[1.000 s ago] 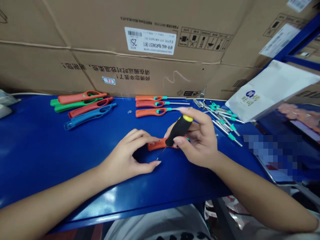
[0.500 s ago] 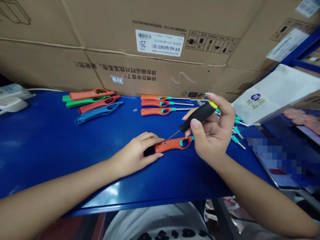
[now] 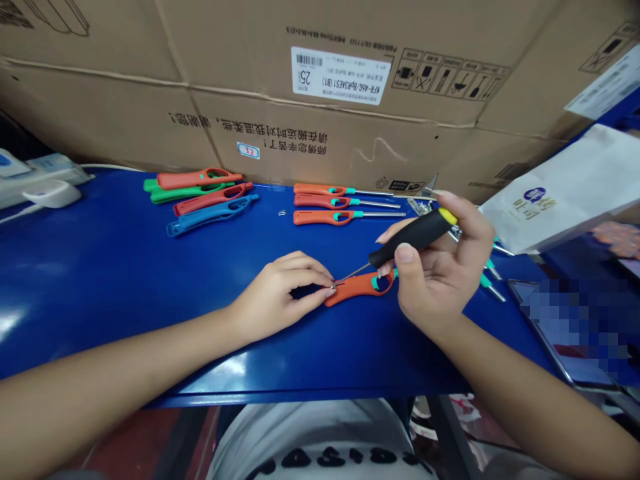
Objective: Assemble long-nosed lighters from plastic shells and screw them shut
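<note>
An orange lighter [image 3: 355,288] with a teal trigger lies on the blue table, its far end hidden behind my right hand. My right hand [image 3: 440,267] is wrapped around a black screwdriver [image 3: 413,237] with a yellow end cap. The screwdriver slants down to the left, its thin shaft reaching the handle end of the lighter. At that tip, the thumb and index finger of my left hand [image 3: 285,293] pinch a tiny silver screw [image 3: 333,287]. A few loose small screws [image 3: 283,213] lie further back on the table.
Three orange lighters [image 3: 323,217] with metal tubes lie behind my hands. Coloured handle shells [image 3: 213,215] are stacked at back left. A large cardboard box [image 3: 240,73] stands behind the table. To the right are a white paper bag [image 3: 565,193] and a tablet-like device [image 3: 575,373].
My left hand has gone from steadying the lighter's end to pinching a screw at the screwdriver tip. The right hand still holds the screwdriver. The whole view has shifted slightly.
</note>
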The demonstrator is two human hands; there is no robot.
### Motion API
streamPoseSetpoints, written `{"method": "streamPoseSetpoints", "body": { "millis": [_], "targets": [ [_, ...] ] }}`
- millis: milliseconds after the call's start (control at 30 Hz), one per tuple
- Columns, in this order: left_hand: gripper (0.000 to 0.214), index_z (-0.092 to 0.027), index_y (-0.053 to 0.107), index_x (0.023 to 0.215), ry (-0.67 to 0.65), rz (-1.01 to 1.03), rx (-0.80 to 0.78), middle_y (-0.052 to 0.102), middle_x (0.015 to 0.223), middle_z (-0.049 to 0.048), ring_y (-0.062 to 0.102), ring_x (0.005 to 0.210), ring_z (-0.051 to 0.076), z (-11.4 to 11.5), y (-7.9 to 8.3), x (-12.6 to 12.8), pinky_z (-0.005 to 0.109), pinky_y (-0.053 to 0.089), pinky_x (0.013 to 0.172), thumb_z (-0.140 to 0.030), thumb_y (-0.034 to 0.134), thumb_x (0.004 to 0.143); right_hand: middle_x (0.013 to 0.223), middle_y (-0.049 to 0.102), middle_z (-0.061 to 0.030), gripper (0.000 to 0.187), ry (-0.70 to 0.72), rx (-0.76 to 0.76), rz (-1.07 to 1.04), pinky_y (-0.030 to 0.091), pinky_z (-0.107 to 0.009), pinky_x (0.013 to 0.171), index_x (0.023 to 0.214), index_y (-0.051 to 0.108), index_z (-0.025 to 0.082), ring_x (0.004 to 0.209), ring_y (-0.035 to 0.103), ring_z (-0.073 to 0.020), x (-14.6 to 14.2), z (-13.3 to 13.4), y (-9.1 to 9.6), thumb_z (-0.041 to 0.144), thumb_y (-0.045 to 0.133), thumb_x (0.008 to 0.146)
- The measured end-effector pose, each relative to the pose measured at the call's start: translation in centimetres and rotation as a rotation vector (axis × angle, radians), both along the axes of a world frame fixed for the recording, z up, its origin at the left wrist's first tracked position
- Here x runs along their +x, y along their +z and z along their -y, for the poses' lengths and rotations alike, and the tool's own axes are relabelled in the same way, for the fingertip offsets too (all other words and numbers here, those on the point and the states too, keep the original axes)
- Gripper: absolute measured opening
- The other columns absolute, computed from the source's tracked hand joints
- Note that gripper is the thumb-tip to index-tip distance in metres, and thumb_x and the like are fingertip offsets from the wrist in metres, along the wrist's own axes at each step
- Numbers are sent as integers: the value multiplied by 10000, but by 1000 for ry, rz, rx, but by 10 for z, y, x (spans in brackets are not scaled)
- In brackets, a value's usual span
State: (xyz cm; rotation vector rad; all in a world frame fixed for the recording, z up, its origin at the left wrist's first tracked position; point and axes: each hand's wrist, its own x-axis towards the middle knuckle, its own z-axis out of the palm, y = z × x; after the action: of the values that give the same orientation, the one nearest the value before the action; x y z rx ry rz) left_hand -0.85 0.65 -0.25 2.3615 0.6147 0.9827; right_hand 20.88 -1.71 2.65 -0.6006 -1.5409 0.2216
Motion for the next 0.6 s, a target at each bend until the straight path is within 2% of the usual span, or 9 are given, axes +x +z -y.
{"method": "streamPoseSetpoints", "body": {
  "millis": [133,267,467,600],
  "targets": [
    [79,-162,775,952,-4,8,2,762,990,59,683,929,156,0,-2,0,288,543,864,-177,702,926,972,712,-44,519,-16,-27,26,672,-291,513,1387,519,352,803,761,-214,0,2,0,170,662,923],
    [86,-167,774,966,-9,-8,-5,764,1005,58,687,939,161,-1,-1,-1,298,543,877,-191,702,926,1130,706,-69,528,5,-60,76,695,-344,589,1429,467,363,898,760,-236,1,3,-2,210,635,952],
    [384,-154,697,1212,-23,-111,-3,753,1147,76,676,1033,206,0,0,-1,344,530,949,-271,782,856,1346,632,-77,558,28,-70,165,695,-344,606,1464,422,401,885,755,-210,4,2,-5,240,617,967],
    [404,-161,676,1245,-54,-142,-25,748,1175,74,668,1055,212,-1,-1,-2,351,526,959,-248,762,860,1355,631,-84,587,50,-43,168,691,-344,602,1454,452,388,829,754,-202,2,2,-5,201,652,934]
  ]
}}
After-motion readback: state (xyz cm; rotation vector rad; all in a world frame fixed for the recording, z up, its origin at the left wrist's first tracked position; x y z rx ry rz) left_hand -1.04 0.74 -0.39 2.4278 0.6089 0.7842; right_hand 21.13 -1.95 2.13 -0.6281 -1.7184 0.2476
